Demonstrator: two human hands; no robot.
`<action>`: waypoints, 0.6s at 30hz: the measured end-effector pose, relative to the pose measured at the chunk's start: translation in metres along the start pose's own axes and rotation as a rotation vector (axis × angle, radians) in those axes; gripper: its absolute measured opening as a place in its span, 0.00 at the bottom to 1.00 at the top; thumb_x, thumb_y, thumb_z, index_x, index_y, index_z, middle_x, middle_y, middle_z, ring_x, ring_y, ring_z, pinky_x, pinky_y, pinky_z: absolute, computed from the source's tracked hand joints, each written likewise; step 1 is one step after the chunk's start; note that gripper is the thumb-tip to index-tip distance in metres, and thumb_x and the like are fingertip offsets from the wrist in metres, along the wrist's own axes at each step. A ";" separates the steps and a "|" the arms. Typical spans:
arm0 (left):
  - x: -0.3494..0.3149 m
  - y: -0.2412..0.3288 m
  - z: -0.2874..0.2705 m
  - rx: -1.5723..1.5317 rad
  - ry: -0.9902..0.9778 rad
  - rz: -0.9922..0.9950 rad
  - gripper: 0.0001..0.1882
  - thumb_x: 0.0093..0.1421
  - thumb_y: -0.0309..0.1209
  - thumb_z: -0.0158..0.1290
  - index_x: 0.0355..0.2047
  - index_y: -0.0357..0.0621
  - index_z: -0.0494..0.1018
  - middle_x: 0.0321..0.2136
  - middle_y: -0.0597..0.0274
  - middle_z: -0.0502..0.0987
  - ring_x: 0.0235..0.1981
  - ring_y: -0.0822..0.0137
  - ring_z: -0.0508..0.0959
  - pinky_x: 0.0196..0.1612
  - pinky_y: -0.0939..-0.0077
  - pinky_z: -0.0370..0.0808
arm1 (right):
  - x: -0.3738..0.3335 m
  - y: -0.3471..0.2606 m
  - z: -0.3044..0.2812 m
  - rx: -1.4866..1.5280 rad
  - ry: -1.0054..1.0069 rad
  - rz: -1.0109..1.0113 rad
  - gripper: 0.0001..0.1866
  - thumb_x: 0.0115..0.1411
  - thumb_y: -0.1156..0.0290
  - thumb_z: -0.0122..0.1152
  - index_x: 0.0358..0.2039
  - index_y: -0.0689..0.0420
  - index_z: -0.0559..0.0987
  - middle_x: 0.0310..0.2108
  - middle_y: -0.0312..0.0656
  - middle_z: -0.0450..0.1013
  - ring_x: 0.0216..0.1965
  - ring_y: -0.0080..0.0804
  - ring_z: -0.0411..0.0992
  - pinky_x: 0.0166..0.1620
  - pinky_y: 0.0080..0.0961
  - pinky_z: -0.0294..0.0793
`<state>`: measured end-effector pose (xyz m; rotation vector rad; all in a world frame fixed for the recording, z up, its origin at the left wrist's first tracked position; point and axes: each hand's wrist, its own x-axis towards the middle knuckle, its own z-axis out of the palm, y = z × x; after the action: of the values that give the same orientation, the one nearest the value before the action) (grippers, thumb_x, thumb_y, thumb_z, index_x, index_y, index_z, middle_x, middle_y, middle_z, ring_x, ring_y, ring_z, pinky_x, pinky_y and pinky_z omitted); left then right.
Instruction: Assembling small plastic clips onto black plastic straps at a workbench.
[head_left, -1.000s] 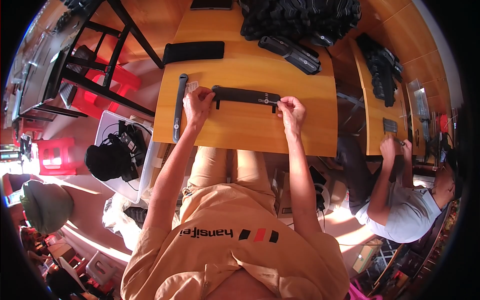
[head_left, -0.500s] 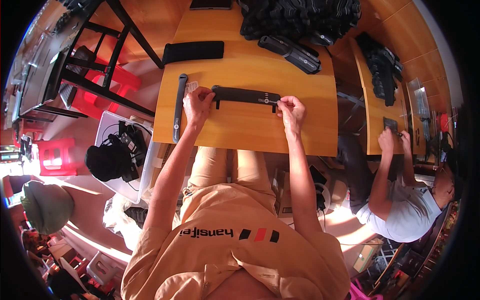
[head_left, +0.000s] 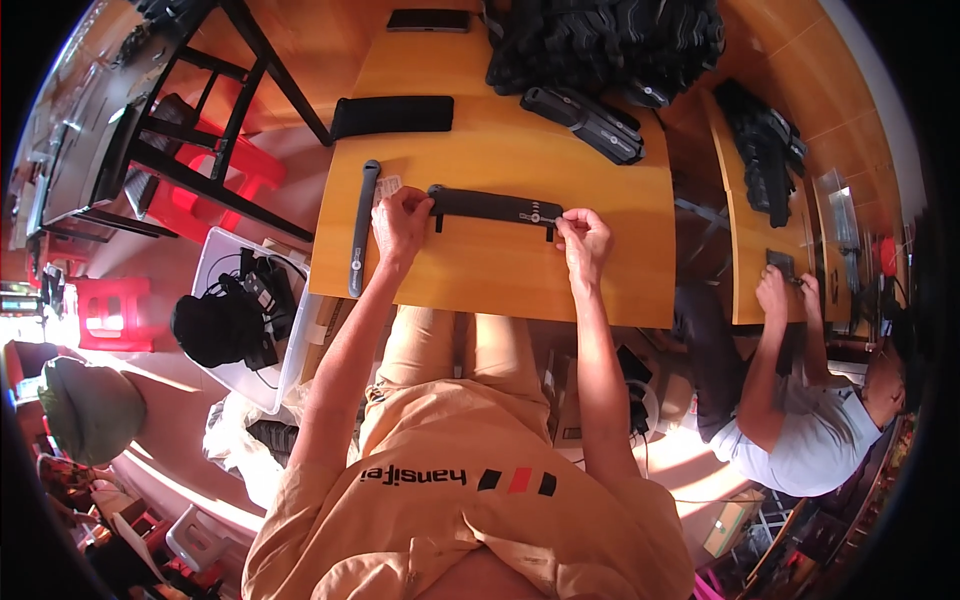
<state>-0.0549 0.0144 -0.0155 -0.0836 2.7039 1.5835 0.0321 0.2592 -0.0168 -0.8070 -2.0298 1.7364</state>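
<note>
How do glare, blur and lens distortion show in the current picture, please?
Head view: straight edges bend toward the rim and the corners go black; head view, lower left: bright sunlight streaks the floor; head view, centre: the left hand, right hand and black strip show no obvious motion blur.

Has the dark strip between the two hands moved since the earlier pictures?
No: against the wooden table, the dark strip keeps its place; both slid down the picture together.

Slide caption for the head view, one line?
Left hand and right hand pinch opposite ends of a black strip at a wooden table.
</note>
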 end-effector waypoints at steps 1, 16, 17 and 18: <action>0.000 -0.002 0.000 -0.009 -0.002 -0.003 0.08 0.48 0.31 0.58 0.27 0.39 0.77 0.20 0.56 0.78 0.23 0.63 0.78 0.30 0.72 0.73 | -0.001 -0.001 0.001 -0.001 0.008 0.002 0.03 0.50 0.77 0.60 0.26 0.58 0.76 0.21 0.31 0.70 0.21 0.16 0.67 0.21 0.15 0.71; 0.000 0.002 0.001 0.016 0.013 0.029 0.08 0.48 0.30 0.58 0.27 0.39 0.76 0.20 0.55 0.77 0.24 0.60 0.78 0.29 0.71 0.73 | 0.003 0.007 -0.001 0.004 -0.011 -0.039 0.03 0.50 0.78 0.60 0.26 0.58 0.75 0.21 0.31 0.70 0.21 0.15 0.67 0.20 0.13 0.69; 0.000 0.001 0.001 0.016 0.012 0.028 0.08 0.48 0.30 0.58 0.27 0.39 0.76 0.20 0.55 0.77 0.24 0.60 0.78 0.29 0.71 0.73 | 0.003 0.007 -0.001 0.003 -0.011 -0.039 0.03 0.50 0.78 0.60 0.26 0.58 0.75 0.21 0.31 0.70 0.21 0.15 0.67 0.20 0.13 0.69; 0.000 0.001 0.001 0.015 0.017 0.031 0.08 0.48 0.30 0.58 0.27 0.39 0.76 0.20 0.55 0.77 0.24 0.60 0.78 0.29 0.71 0.73 | 0.003 0.007 -0.001 0.004 -0.012 -0.042 0.03 0.50 0.78 0.60 0.26 0.58 0.75 0.21 0.31 0.70 0.21 0.15 0.67 0.20 0.13 0.69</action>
<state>-0.0547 0.0161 -0.0149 -0.0549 2.7431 1.5773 0.0315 0.2626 -0.0234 -0.7487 -2.0358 1.7253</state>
